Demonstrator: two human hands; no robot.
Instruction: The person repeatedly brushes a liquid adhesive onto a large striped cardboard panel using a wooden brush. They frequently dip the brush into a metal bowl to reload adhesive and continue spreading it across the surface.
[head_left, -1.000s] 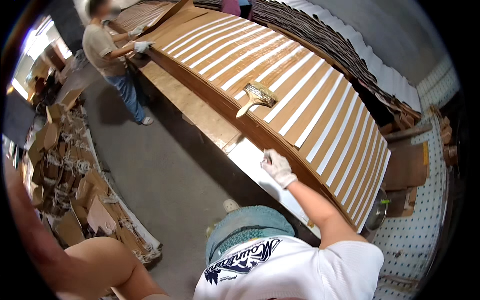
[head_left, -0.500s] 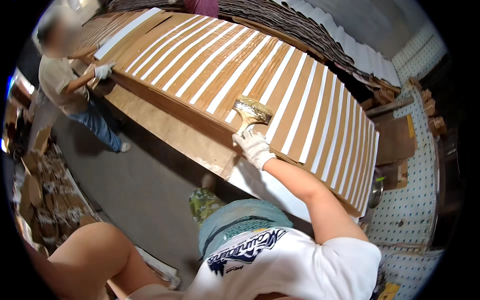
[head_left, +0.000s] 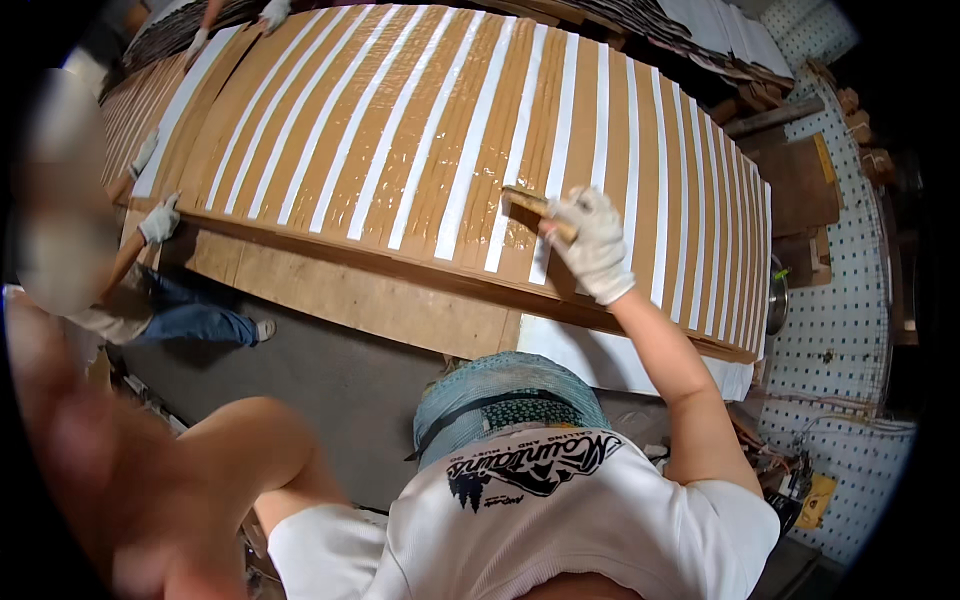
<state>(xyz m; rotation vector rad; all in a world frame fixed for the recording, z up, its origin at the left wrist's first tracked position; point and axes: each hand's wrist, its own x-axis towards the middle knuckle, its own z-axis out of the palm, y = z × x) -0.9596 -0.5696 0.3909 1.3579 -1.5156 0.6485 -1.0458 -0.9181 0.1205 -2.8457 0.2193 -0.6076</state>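
Observation:
My right hand (head_left: 592, 240), in a white work glove, is closed round the handle of a wide flat brush (head_left: 528, 201). The brush is turned nearly edge-on, over brown sheets with white strips (head_left: 483, 130). A wet-looking shine covers the sheets to the left of the brush; those on the right look matt. My left arm (head_left: 255, 440) is bent up close at the lower left. Its hand is smeared at the picture's edge, so its fingers cannot be made out.
A co-worker at the left has gloved hands (head_left: 160, 220) on the stack's end. Another person's gloved hand (head_left: 274, 14) reaches in at the far left. A wooden board (head_left: 350, 290) lies along the near side. A metal pot (head_left: 777, 300) stands past the right end.
My right hand has moved right and slightly up, turning the brush from broad side to edge-on. The view has shifted; more hands appear at the stack's left end.

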